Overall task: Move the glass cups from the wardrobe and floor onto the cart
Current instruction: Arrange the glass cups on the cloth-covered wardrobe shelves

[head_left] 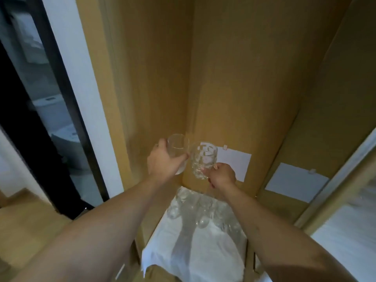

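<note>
Mid-pickup: left hand wraps a smooth cup, right hand pinches the dimpled mug, both above the shelf. Next, probably carry them to the cart, no clinking.

cups on the white cloth – motion-blurred, their number unclear.

Wardrobe walls hem three sides; blurred glass cups crowd white sheet below; space above open.
</note>
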A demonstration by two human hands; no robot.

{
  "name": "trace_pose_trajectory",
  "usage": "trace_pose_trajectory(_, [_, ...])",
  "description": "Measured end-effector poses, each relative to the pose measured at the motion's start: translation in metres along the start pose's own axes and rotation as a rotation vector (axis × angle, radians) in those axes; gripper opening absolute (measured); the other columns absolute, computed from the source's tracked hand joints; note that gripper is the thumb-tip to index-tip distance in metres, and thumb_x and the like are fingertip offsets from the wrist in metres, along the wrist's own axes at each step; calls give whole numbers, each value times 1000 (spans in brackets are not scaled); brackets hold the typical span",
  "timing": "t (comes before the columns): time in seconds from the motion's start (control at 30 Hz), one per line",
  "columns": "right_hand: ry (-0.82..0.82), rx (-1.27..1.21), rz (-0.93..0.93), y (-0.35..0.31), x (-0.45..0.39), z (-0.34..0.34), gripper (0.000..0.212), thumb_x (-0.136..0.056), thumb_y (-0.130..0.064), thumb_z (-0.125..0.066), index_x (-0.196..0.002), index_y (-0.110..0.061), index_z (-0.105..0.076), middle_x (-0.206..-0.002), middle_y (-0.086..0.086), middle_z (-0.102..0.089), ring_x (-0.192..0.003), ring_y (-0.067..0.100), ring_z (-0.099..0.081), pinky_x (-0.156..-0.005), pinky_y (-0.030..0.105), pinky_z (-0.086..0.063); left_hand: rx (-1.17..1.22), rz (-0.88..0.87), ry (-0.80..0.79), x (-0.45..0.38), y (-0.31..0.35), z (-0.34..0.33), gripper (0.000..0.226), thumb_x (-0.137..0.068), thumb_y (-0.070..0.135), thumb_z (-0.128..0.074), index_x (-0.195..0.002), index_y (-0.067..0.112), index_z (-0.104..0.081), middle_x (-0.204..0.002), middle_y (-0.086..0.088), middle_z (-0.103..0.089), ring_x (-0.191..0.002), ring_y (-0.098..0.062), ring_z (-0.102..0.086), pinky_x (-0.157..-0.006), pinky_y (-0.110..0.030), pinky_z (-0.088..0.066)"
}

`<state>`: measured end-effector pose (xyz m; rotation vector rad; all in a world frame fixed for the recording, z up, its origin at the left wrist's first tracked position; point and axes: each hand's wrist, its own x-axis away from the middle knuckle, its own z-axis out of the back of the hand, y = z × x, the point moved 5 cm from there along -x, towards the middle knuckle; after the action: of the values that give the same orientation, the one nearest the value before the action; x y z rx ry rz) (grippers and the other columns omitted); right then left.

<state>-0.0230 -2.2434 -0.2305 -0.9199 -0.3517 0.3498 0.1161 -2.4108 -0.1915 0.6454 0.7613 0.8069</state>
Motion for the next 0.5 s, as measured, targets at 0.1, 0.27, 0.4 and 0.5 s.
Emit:
trace_pose_trajectory(0.1, [44, -25, 38, -23, 23, 13, 46, -85, -47, -79, -62, -26, -45, -62, -3, -58, -72, 26, -62, -66, 33, -45, 67, -81, 9, -5, 21, 29, 71, -59, 69, -79, -109, 25, -54, -106, 2, -64, -98, -25, -62, -82, -38, -51])
trace_pose_trajectory(0.27, [103, -44, 48, -52, 68, 28, 34, -87, -39, -79, -98, -8, -70, -97, 11, -72, -93, 33, -68, -88, 49, -57, 152, -195, -6, 1, 35, 79, 80, -57, 80, -74, -120, 33, -53, -116, 8, -64, -105, -19, -61, -89, -38, -53])
trace_pose_trajectory(0.4, [183, -103, 35, -61, 107, 36, 40, -87, -36, -80, -106, -2, -71, -99, 15, -73, -90, 35, -71, -82, 52, -59, 192, -224, -24, 7, 40, 107, 78, -58, 79, -75, -120, 36, -53, -118, 12, -61, -107, -14, -58, -87, -33, -49])
trace_pose_trajectory(0.5, [215, -176, 23, -62, 132, 39, 43, -87, -34, -80, -112, 1, -70, -102, 20, -74, -93, 38, -71, -80, 54, -60, 259, -240, -74, 15, 43, 119, 68, -58, 74, -79, -110, 42, -50, -112, 16, -59, -105, -12, -57, -83, -30, -45])
